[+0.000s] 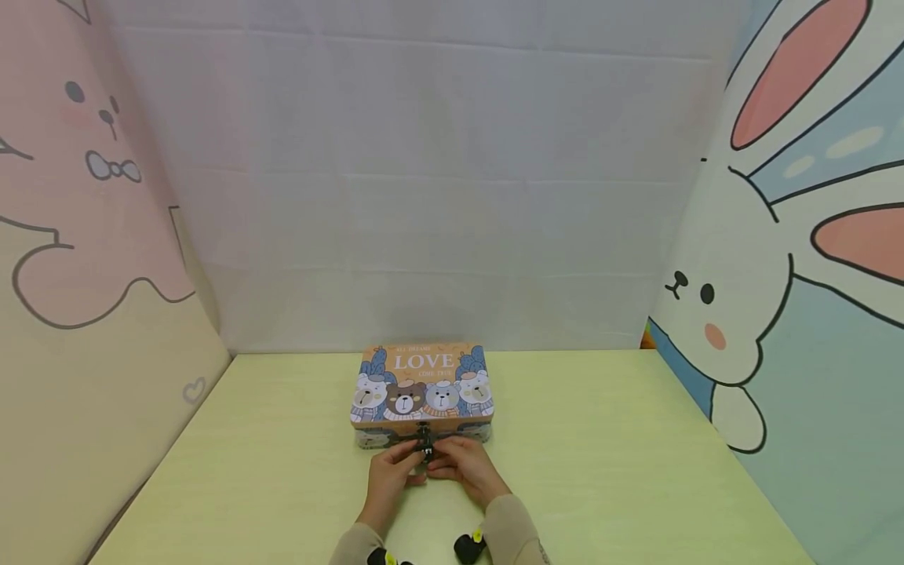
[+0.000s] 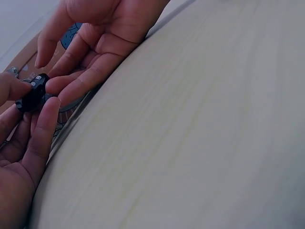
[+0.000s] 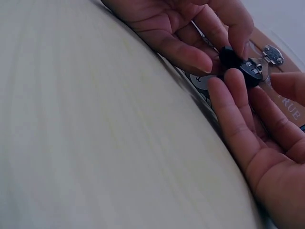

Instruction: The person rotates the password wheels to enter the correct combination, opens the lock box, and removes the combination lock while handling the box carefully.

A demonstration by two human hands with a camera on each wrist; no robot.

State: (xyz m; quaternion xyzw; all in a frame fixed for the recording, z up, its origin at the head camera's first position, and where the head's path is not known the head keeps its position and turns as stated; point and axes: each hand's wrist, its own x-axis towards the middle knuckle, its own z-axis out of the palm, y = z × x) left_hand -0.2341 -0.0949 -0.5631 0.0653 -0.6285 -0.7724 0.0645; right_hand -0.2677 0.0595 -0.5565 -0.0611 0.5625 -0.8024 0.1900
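A tin box point(image 1: 424, 361) with bears and the word LOVE on its lid stands on the table, its front towards me. At its front latch is a small black combination padlock point(image 3: 251, 71). My left hand point(image 1: 387, 477) pinches the padlock, a finger on its top side. From the other side, my right hand point(image 1: 472, 469) holds the padlock between fingertips, while one right finger point(image 2: 46, 47) stays raised apart from it. A metal latch point(image 3: 273, 55) shows beside the padlock in the right wrist view. The fingers cover part of the padlock and its shackle.
The pale yellow table point(image 1: 600, 455) extends on both sides of the box. A white cloth point(image 1: 438, 196) hangs behind it, with cartoon-printed panels point(image 1: 812, 353) along the sides. Black wrist straps with yellow marks point(image 1: 469, 547) sit at the sleeves.
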